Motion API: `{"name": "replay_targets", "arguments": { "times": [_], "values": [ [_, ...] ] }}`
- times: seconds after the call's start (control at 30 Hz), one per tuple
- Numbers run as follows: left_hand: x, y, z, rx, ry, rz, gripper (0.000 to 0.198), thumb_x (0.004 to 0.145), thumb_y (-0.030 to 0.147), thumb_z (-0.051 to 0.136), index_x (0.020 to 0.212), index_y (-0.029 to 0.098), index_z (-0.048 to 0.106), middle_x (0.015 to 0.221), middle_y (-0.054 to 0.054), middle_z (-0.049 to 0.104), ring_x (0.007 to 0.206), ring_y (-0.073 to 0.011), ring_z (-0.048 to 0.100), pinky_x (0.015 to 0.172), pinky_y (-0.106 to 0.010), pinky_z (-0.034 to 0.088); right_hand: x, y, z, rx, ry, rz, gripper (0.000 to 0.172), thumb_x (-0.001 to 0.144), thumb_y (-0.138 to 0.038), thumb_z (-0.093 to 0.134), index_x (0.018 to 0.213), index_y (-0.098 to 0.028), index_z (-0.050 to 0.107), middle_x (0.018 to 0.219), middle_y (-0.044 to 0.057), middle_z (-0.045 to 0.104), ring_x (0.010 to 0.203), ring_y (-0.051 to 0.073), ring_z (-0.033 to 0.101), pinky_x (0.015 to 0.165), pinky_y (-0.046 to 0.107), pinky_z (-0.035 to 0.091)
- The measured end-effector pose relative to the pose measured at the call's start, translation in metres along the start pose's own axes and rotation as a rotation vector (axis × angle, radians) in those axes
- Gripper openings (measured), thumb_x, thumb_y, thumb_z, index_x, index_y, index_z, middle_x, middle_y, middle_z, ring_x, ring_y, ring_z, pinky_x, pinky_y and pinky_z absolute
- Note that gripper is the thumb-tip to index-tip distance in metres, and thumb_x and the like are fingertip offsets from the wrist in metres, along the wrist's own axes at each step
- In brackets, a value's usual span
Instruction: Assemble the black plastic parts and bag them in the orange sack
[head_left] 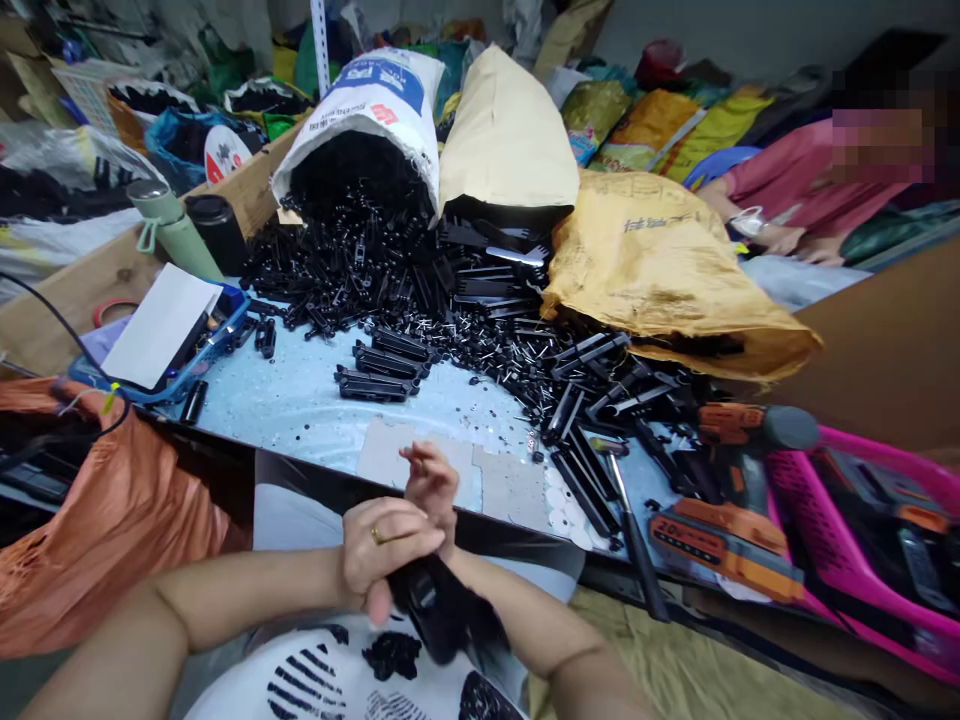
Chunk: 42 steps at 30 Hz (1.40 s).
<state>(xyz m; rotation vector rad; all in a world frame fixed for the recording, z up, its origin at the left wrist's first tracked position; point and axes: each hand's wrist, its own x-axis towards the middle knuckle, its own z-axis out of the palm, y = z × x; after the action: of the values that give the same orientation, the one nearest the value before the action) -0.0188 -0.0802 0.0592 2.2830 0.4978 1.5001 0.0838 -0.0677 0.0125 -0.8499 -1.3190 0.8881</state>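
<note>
My left hand, with a gold ring, is closed around a dark, blurred black plastic part in front of my body. The part slants down to the right and covers some of my right wrist. Just beyond it, my right hand is raised with half-curled fingers apart and nothing visible in them; the left hand hides its lower portion. Ahead on the blue tabletop lie several long black plastic assemblies side by side. Grey cardboard pieces are at the near edge.
Loose black parts and screws spill from a white sack, a cream sack and a yellow sack. At right are a hammer, an orange power drill and a pink basket. A person sits beyond.
</note>
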Motion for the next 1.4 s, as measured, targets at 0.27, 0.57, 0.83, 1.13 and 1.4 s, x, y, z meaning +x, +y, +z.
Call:
{"name": "replay_targets", "arguments": {
  "times": [0.27,0.57,0.83,1.13,1.4],
  "values": [
    [-0.033,-0.111,-0.028,0.819,-0.425,-0.09,0.048,0.082,0.055,0.053,0.119,0.025,0.059,0.106,-0.01,0.063,0.101,-0.0252,0.054,0.09,-0.041,0.04,0.189,0.093,-0.044,-0.773,-0.075,0.078,0.041,0.09,-0.047,0.037,0.116,-0.017,0.046,0.112,0.013,0.058,0.105,0.023,0.05,0.092,0.038,0.038],
    [0.013,-0.178,-0.051,0.965,-0.357,-0.586,0.056,0.089,0.048,0.044,0.134,0.014,0.041,0.124,-0.016,0.052,0.116,-0.0289,0.044,0.096,-0.045,0.033,0.301,0.135,-0.054,-1.3,0.003,0.392,0.042,0.088,-0.033,0.043,0.123,-0.008,0.042,0.107,0.019,0.062,0.106,0.029,0.051,0.093,0.047,0.03],
    [0.002,-0.251,-0.164,1.245,-0.083,-1.294,0.031,0.087,0.012,0.031,0.108,-0.001,0.05,0.113,-0.028,0.051,0.109,-0.0344,0.045,0.082,-0.044,0.043,0.209,0.033,-0.114,-1.181,-0.348,-0.443,0.036,0.085,-0.016,0.048,0.12,-0.017,0.052,0.121,0.01,0.058,0.115,0.023,0.048,0.098,0.042,0.035],
    [0.005,-0.193,-0.153,1.196,-0.132,-1.165,0.036,0.093,0.031,0.032,0.114,0.004,0.046,0.099,-0.02,0.059,0.089,-0.0295,0.057,0.075,-0.038,0.045,0.045,0.016,-0.167,-1.197,-0.874,-0.366,0.028,0.086,-0.007,0.04,0.095,-0.019,0.064,0.119,0.007,0.06,0.115,0.023,0.05,0.096,0.041,0.041],
    [0.046,-0.078,-0.076,0.665,-0.622,-0.636,0.027,0.079,0.004,0.04,0.098,0.017,0.054,0.088,-0.007,0.056,0.082,-0.0203,0.054,0.075,-0.031,0.043,0.07,0.044,-0.118,-1.451,-0.354,0.146,0.054,0.087,-0.047,0.049,0.131,-0.017,0.044,0.107,0.016,0.057,0.095,0.029,0.055,0.075,0.039,0.045]
  ]
}}
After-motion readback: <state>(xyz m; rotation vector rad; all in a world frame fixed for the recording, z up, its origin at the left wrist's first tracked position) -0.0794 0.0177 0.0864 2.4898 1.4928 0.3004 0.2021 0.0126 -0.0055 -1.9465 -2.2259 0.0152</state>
